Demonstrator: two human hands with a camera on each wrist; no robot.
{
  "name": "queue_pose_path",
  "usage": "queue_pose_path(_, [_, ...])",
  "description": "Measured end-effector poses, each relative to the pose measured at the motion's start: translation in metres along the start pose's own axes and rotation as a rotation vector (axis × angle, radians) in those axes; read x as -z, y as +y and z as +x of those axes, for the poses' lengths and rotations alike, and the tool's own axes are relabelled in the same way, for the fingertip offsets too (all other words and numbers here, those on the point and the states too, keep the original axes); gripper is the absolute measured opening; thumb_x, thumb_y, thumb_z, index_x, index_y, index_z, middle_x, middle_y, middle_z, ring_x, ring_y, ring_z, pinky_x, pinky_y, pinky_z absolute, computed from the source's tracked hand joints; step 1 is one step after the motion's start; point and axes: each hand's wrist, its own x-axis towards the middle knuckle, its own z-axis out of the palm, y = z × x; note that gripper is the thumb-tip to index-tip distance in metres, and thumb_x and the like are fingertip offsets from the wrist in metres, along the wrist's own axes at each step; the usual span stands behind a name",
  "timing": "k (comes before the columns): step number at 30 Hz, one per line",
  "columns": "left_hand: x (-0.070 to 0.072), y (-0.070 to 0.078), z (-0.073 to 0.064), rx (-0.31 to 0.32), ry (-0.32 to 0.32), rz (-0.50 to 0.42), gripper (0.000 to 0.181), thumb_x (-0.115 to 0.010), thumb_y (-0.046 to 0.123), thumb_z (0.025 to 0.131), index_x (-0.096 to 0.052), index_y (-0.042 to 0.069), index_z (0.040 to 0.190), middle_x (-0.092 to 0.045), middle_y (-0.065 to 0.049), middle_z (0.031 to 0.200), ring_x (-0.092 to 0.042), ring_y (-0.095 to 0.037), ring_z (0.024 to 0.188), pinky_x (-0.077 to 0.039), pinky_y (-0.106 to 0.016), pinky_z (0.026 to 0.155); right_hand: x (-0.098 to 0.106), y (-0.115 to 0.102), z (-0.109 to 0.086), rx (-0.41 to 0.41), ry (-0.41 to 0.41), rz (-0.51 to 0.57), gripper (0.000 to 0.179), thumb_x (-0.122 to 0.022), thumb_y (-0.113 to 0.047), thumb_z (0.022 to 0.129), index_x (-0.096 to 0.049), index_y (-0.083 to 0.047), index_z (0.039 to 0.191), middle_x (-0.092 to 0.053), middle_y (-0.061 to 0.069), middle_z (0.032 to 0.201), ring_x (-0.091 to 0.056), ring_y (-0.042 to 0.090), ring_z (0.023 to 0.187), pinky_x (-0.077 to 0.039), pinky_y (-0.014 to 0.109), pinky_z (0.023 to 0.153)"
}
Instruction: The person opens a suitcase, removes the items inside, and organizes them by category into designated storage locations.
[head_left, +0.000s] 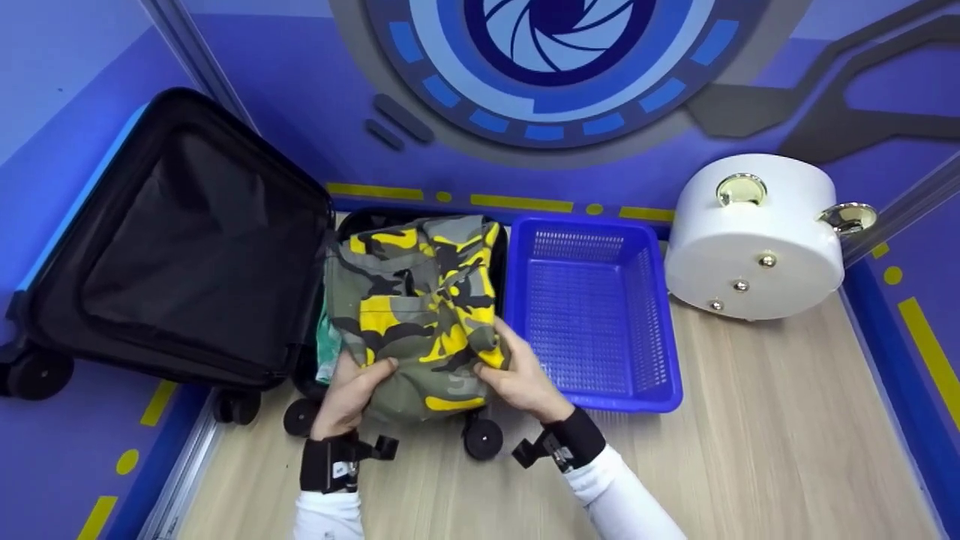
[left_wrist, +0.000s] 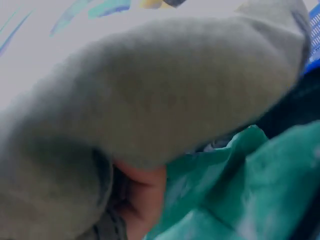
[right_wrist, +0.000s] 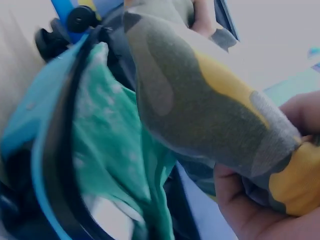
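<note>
A folded camouflage garment (head_left: 420,315) in grey, olive, black and yellow lies over the packed half of an open suitcase (head_left: 390,216). My left hand (head_left: 351,391) grips its near left edge, thumb on top and fingers beneath. At the near right corner my right hand (head_left: 523,379) pinches the same cloth between thumb and fingers. Below it, in the suitcase, lies green patterned fabric (right_wrist: 107,130), which the right wrist view shows under the raised near edge of the garment. In the left wrist view, curled fingers (left_wrist: 145,195) show beneath the cloth.
The suitcase's black-lined lid (head_left: 187,240) leans open at the left, with wheels (head_left: 482,439) toward me. A blue plastic basket (head_left: 600,405) stands right beside the suitcase. Farther right is a white round box (head_left: 754,277) with gold fittings. Blue printed walls enclose the wooden surface (head_left: 757,450).
</note>
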Motion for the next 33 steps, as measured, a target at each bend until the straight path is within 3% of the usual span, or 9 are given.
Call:
queue_pose_path(4, [-0.032,0.005,0.006,0.003,-0.004,0.069,0.071,-0.067,-0.005,0.085,-0.037,-0.010,0.149,-0.056,-0.023,0.142,-0.059,-0.019,0.121,-0.045,-0.025,0.105,0.026,-0.002,-0.010,-0.028,0.062,0.051,0.078,-0.065,0.012,0.079,-0.040,0.008,0.153,-0.057,0.028,0.143,-0.058,0.033,0.127,-0.045,0.037,0.111])
queue_pose_path(11, [-0.103,-0.007,0.028,0.011,-0.109,0.084,0.076,-0.065,-0.004,0.080,-0.035,-0.012,0.149,-0.050,-0.030,0.146,-0.051,-0.037,0.133,-0.039,-0.043,0.116,0.089,0.008,-0.039,-0.046,0.177,0.025,0.070,-0.064,0.017,0.080,-0.048,0.007,0.148,-0.061,0.023,0.137,-0.061,0.019,0.117,-0.049,0.028,0.103])
queue_pose_path(17, [-0.151,-0.015,0.044,0.078,-0.191,0.160,0.090,-0.065,0.000,0.079,-0.021,-0.014,0.156,-0.036,-0.035,0.157,-0.040,-0.042,0.143,-0.031,-0.049,0.121,0.126,0.020,-0.062,-0.065,0.262,0.051,0.072,-0.061,0.022,0.081,-0.045,0.006,0.149,-0.061,0.019,0.134,-0.063,0.019,0.113,-0.052,0.027,0.097])
queue_pose_path(21, [-0.172,-0.014,0.050,0.064,-0.228,0.233,0.102,-0.064,0.002,0.079,-0.005,-0.012,0.161,-0.020,-0.035,0.165,-0.029,-0.040,0.151,-0.026,-0.047,0.123,0.138,0.026,-0.068,-0.092,0.313,0.038,0.073,-0.062,0.021,0.081,-0.044,0.007,0.150,-0.063,0.010,0.131,-0.064,0.015,0.110,-0.053,0.026,0.095])
queue_pose_path(26, [-0.201,-0.014,0.060,-0.025,-0.308,0.233,0.095,-0.062,-0.003,0.080,-0.015,-0.006,0.162,-0.033,-0.028,0.162,-0.039,-0.033,0.146,-0.032,-0.040,0.119,0.158,0.028,-0.074,-0.076,0.397,-0.016,0.069,-0.061,0.022,0.080,-0.043,0.014,0.147,-0.064,-0.003,0.125,-0.060,0.009,0.109,-0.048,0.020,0.097])
queue_pose_path(29, [-0.215,-0.017,0.065,-0.030,-0.299,0.298,0.093,-0.064,-0.001,0.079,-0.021,-0.004,0.162,-0.037,-0.026,0.160,-0.041,-0.031,0.145,-0.034,-0.038,0.117,0.170,0.028,-0.075,-0.097,0.418,-0.052,0.069,-0.059,0.022,0.081,-0.043,0.013,0.147,-0.064,0.000,0.124,-0.060,0.009,0.108,-0.047,0.019,0.097])
queue_pose_path(33, [-0.226,-0.027,0.072,0.002,-0.278,0.425,0.089,-0.067,0.002,0.079,-0.030,-0.003,0.160,-0.048,-0.028,0.152,-0.049,-0.033,0.139,-0.040,-0.040,0.115,0.179,0.034,-0.072,-0.156,0.401,-0.089,0.072,-0.055,0.022,0.083,-0.042,0.007,0.152,-0.060,0.018,0.133,-0.058,0.010,0.111,-0.045,0.019,0.098])
